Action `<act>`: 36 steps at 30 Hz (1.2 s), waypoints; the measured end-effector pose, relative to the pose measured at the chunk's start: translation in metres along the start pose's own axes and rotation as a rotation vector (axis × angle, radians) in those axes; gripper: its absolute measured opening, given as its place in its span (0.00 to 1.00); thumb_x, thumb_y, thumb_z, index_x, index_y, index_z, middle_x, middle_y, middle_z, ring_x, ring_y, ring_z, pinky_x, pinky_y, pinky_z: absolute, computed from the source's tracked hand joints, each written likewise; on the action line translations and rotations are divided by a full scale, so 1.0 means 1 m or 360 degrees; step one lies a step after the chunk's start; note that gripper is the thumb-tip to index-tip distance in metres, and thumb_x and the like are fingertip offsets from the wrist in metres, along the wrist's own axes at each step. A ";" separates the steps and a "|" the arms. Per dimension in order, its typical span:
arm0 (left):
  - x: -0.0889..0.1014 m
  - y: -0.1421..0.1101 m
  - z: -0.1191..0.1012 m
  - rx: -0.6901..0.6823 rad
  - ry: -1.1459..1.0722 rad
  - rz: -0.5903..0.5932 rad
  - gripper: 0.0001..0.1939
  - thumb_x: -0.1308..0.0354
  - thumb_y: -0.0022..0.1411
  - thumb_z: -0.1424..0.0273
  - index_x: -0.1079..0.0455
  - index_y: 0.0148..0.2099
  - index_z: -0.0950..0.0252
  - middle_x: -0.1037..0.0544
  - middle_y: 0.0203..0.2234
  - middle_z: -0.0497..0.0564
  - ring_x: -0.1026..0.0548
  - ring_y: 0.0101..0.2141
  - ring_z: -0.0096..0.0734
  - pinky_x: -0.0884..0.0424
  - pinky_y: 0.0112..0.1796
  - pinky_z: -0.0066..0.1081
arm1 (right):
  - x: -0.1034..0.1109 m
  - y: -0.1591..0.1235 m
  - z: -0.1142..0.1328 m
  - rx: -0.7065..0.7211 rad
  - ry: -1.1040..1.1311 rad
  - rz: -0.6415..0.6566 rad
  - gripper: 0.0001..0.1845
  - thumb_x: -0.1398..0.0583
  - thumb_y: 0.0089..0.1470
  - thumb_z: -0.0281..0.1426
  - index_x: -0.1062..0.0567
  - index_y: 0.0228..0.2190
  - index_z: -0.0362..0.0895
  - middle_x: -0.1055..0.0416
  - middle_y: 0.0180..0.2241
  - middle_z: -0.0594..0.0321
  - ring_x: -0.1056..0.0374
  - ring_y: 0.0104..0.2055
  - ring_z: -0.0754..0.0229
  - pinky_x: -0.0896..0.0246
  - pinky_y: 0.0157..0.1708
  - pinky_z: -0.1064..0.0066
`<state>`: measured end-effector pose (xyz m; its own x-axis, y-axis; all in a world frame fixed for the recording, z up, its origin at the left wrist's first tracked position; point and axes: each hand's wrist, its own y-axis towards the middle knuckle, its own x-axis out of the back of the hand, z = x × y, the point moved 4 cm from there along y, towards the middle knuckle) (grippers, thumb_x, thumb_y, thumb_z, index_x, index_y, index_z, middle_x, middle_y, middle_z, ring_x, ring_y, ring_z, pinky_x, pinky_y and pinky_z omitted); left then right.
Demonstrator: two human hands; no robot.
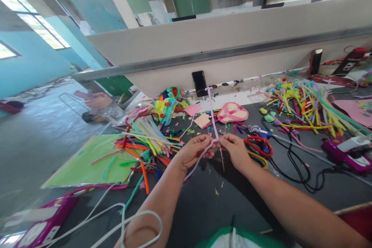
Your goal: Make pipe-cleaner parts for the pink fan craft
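Over the dark tabletop my left hand (198, 150) and my right hand (234, 150) meet, fingertips pinched close together. Between them is a lilac pipe cleaner (212, 114); one length rises toward the back and another trails down past my left wrist. Both hands are closed on it near the bend. A thin bare wire (222, 159) pokes down beside my right fingers. Just beyond lie a pink heart-shaped fuzzy piece (232, 112), a beige paper square (202, 120) and a pink paper piece (192, 109).
Bundled pipe cleaners (154, 133) lie left by a green sheet (87, 159); more pipe cleaners (310, 108) pile up right. A phone (199, 83) leans on the partition (174, 75). Magenta power strips (348, 155) with cables, a blue-handled tool (264, 134) and a dark bottle (350, 62) stand about.
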<state>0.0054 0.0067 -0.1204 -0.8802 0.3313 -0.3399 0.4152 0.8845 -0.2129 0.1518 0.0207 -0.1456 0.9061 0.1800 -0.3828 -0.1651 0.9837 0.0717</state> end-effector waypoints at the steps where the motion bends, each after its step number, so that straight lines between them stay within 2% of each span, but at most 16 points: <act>1: 0.001 -0.001 0.000 0.0012 -0.0037 0.0038 0.13 0.39 0.56 0.63 0.31 0.38 0.68 0.24 0.32 0.53 0.24 0.28 0.29 0.27 0.30 0.29 | 0.000 0.001 -0.002 -0.0040 0.0112 0.0026 0.08 0.35 0.45 0.35 0.24 0.23 0.42 0.28 0.21 0.65 0.36 0.23 0.66 0.41 0.27 0.73; 3: 0.005 -0.001 0.000 0.0013 -0.0074 0.0069 0.13 0.39 0.56 0.64 0.31 0.41 0.68 0.24 0.35 0.56 0.23 0.33 0.33 0.26 0.36 0.35 | -0.002 0.001 -0.005 -0.0117 0.0314 0.0109 0.09 0.34 0.45 0.35 0.24 0.24 0.41 0.28 0.22 0.65 0.36 0.23 0.67 0.41 0.26 0.74; 5: 0.006 0.000 0.001 -0.0010 -0.0053 0.0064 0.14 0.38 0.55 0.67 0.30 0.43 0.67 0.23 0.36 0.56 0.23 0.35 0.35 0.26 0.38 0.36 | -0.006 0.000 -0.006 -0.0183 0.0435 0.0217 0.10 0.34 0.44 0.34 0.25 0.24 0.40 0.28 0.21 0.64 0.36 0.22 0.68 0.41 0.26 0.75; 8: 0.002 0.000 0.002 -0.0024 0.0038 0.0086 0.17 0.37 0.54 0.69 0.30 0.47 0.66 0.22 0.33 0.55 0.23 0.33 0.33 0.27 0.37 0.32 | -0.012 -0.003 -0.006 -0.0273 0.0555 0.0381 0.11 0.33 0.45 0.34 0.26 0.23 0.39 0.29 0.20 0.64 0.35 0.21 0.68 0.40 0.26 0.74; 11: -0.005 -0.002 -0.002 -0.0124 0.0116 0.0065 0.20 0.36 0.53 0.69 0.30 0.49 0.66 0.22 0.34 0.54 0.24 0.31 0.30 0.29 0.33 0.28 | -0.014 -0.004 -0.009 -0.0327 0.0615 0.0423 0.12 0.34 0.45 0.35 0.27 0.23 0.39 0.29 0.20 0.64 0.34 0.21 0.68 0.39 0.26 0.75; 14: -0.010 -0.004 -0.008 -0.0245 0.0166 -0.0025 0.18 0.35 0.51 0.68 0.28 0.46 0.65 0.22 0.33 0.53 0.24 0.29 0.30 0.29 0.33 0.30 | -0.014 -0.004 -0.012 -0.0385 0.0618 0.0461 0.12 0.33 0.45 0.35 0.26 0.24 0.39 0.29 0.21 0.65 0.34 0.22 0.68 0.38 0.27 0.75; 17: -0.015 -0.004 -0.009 -0.0276 0.0186 -0.0084 0.13 0.36 0.52 0.66 0.29 0.38 0.66 0.24 0.24 0.49 0.26 0.25 0.31 0.29 0.30 0.33 | -0.017 -0.006 -0.014 -0.0450 0.0627 0.0541 0.12 0.34 0.46 0.36 0.27 0.25 0.39 0.29 0.21 0.65 0.34 0.23 0.68 0.38 0.27 0.75; 20: -0.016 -0.004 -0.009 -0.0341 0.0274 -0.0211 0.11 0.36 0.51 0.66 0.30 0.35 0.66 0.27 0.20 0.46 0.28 0.21 0.29 0.30 0.27 0.31 | -0.018 -0.008 -0.016 -0.0501 0.0596 0.0569 0.14 0.34 0.46 0.38 0.27 0.25 0.39 0.29 0.22 0.65 0.35 0.22 0.68 0.38 0.27 0.75; 22: -0.017 -0.005 -0.013 -0.0436 0.0370 -0.0338 0.10 0.36 0.51 0.67 0.30 0.35 0.66 0.28 0.20 0.45 0.29 0.21 0.26 0.32 0.26 0.27 | -0.018 -0.009 -0.015 -0.0522 0.0592 0.0588 0.15 0.35 0.47 0.39 0.27 0.27 0.39 0.29 0.23 0.64 0.35 0.23 0.68 0.37 0.28 0.74; 26: -0.020 -0.014 -0.023 -0.0668 0.0420 -0.0567 0.07 0.37 0.52 0.69 0.29 0.34 0.65 0.25 0.31 0.46 0.28 0.27 0.23 0.32 0.30 0.25 | -0.021 -0.013 -0.009 -0.0606 0.0712 0.0779 0.17 0.37 0.50 0.42 0.27 0.36 0.42 0.26 0.33 0.60 0.30 0.33 0.63 0.36 0.36 0.69; 29: -0.024 -0.019 -0.029 -0.0733 0.0228 -0.0561 0.06 0.37 0.52 0.69 0.30 0.32 0.65 0.23 0.35 0.49 0.26 0.34 0.29 0.31 0.36 0.28 | -0.023 -0.016 -0.001 -0.0712 0.0791 0.0920 0.25 0.41 0.50 0.49 0.28 0.41 0.43 0.27 0.40 0.56 0.30 0.42 0.59 0.37 0.42 0.64; 32: -0.022 -0.021 -0.034 -0.0789 -0.0072 -0.0533 0.08 0.36 0.52 0.68 0.33 0.32 0.63 0.22 0.35 0.50 0.24 0.37 0.33 0.30 0.41 0.34 | -0.023 -0.018 0.005 -0.0787 0.0906 0.0894 0.34 0.51 0.52 0.58 0.29 0.43 0.42 0.28 0.44 0.52 0.32 0.48 0.55 0.40 0.46 0.61; 36: -0.009 -0.020 -0.038 -0.0965 -0.0201 -0.0794 0.10 0.37 0.52 0.66 0.35 0.34 0.61 0.21 0.37 0.47 0.23 0.34 0.30 0.30 0.39 0.32 | -0.027 -0.019 0.007 -0.0821 0.1015 0.0855 0.39 0.58 0.52 0.60 0.30 0.44 0.42 0.30 0.49 0.50 0.35 0.52 0.53 0.40 0.47 0.60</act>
<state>-0.0034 -0.0016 -0.0780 -0.8814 -0.1590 -0.4448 -0.2511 0.9553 0.1562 0.1337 -0.0026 -0.1302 0.3053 0.4221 -0.8536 -0.7814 0.6233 0.0287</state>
